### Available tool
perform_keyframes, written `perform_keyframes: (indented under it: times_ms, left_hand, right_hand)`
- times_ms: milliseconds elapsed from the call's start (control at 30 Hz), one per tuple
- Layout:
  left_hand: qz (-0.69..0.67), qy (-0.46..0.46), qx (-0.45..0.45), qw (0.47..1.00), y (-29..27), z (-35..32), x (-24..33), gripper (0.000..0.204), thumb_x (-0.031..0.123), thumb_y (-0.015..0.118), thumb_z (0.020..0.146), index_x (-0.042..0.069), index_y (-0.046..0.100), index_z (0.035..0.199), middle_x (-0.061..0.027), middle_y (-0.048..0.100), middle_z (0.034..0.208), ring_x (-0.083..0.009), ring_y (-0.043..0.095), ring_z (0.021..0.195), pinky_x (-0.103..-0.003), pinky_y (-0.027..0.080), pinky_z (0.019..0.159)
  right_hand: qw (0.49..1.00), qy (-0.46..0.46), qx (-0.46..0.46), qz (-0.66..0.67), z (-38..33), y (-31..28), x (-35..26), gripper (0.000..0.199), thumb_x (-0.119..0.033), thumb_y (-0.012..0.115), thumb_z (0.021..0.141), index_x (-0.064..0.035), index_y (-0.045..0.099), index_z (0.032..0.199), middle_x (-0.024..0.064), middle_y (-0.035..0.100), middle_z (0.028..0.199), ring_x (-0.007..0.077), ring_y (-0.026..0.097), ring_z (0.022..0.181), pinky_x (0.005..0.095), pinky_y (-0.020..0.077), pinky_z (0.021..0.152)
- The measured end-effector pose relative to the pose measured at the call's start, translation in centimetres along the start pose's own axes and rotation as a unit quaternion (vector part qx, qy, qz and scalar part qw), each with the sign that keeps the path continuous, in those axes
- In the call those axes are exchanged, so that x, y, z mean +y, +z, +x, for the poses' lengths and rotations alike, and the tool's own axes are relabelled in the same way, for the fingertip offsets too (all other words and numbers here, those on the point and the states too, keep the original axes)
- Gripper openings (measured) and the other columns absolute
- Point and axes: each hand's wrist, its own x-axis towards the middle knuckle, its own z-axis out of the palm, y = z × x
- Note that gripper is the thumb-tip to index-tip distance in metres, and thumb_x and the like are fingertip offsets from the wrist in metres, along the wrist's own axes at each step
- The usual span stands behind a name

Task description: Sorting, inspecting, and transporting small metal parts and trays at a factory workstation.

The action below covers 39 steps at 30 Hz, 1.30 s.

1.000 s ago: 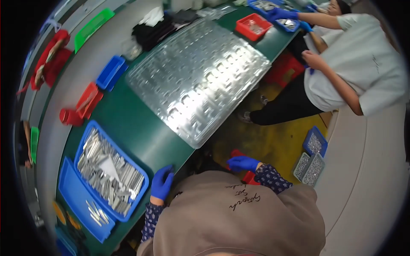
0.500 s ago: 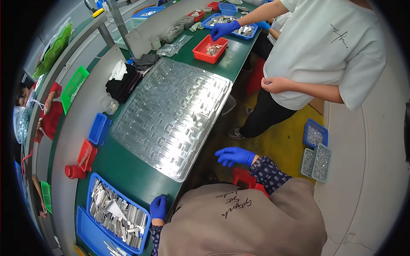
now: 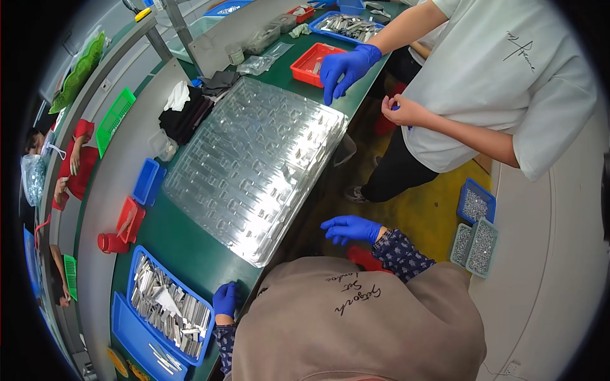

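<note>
My left hand [image 3: 225, 300], in a blue glove, rests at the green table's near edge with its fingers curled in. Whatever it holds, if anything, is hidden. Just left of it sits a blue tray [image 3: 135, 289] heaped with flat silver metal strips [image 3: 166, 303]. My right hand [image 3: 351, 229], also blue-gloved, is held off the table above the floor; its fingers are stretched out with nothing in them. Ahead of my hands lies a large clear plastic blister tray [image 3: 244, 165] with rows of moulded pockets. Across it, a co-worker's gloved hand [image 3: 348, 68] hovers beside a red bin [image 3: 309, 79].
The co-worker in a white shirt [image 3: 473, 95] stands at the right of the table. A second blue tray [image 3: 124, 340] with a few strips lies beside the first. Small blue [image 3: 147, 182] and red bins [image 3: 129, 219] line the left side. Bins of small metal parts [image 3: 476, 204] stand on the floor.
The co-worker's gloved hand has come nearer, from over the red bin to beside it near the blister tray's far corner. My left hand has shifted slightly left; my right hand stays nearly still.
</note>
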Motion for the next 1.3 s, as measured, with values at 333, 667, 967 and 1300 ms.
perform_keyframes:
  times_ms: [333, 667, 967, 1300]
  left_hand:
    - [-0.003, 0.001, 0.017, 1.0, 0.0, -0.1, -0.5, 0.022, 0.023, 0.054, 0.081, 0.002, 0.059, 0.083, -0.0041, 0.056, 0.063, -0.0103, 0.05, 0.049, -0.022, 0.04, 0.045]
    - [-0.021, 0.007, 0.032, 0.999, 0.3, -0.6, -1.0, 0.019, 0.02, 0.055, 0.08, 0.002, 0.059, 0.086, -0.0032, 0.057, 0.065, -0.0096, 0.051, 0.05, -0.021, 0.041, 0.045]
    - [-0.031, 0.038, 0.05, 0.998, 0.4, -0.5, -1.9, 0.02, 0.02, 0.055, 0.08, 0.002, 0.058, 0.086, -0.0038, 0.057, 0.064, -0.0101, 0.051, 0.051, -0.021, 0.042, 0.046]
    - [-0.02, 0.036, 0.045, 0.998, 0.3, -0.4, -1.3, 0.019, 0.019, 0.055, 0.08, 0.001, 0.058, 0.087, -0.0042, 0.056, 0.063, -0.01, 0.05, 0.049, -0.021, 0.041, 0.045]
  right_hand:
    - [1.0, 0.013, -0.025, 0.01, 0.1, -0.1, 0.1, 0.043, -0.024, 0.053, 0.079, -0.0057, 0.045, 0.117, 0.005, 0.055, 0.095, 0.0143, 0.056, 0.075, 0.0261, 0.0469, 0.065]
    - [0.999, 0.036, -0.014, 0.025, 1.1, -0.3, 2.1, 0.046, -0.024, 0.051, 0.081, -0.0055, 0.04, 0.121, 0.0084, 0.055, 0.097, 0.0158, 0.056, 0.076, 0.0273, 0.0479, 0.063]
    - [0.999, 0.044, -0.026, 0.003, 1.6, 0.0, 1.8, 0.047, -0.025, 0.053, 0.08, -0.0063, 0.041, 0.121, 0.0068, 0.055, 0.097, 0.0147, 0.056, 0.075, 0.0264, 0.0473, 0.063]
    - [0.998, 0.051, -0.023, -0.032, 2.0, -0.1, 2.4, 0.046, -0.025, 0.053, 0.08, -0.0066, 0.041, 0.12, 0.0061, 0.055, 0.099, 0.0137, 0.055, 0.076, 0.0266, 0.047, 0.065]
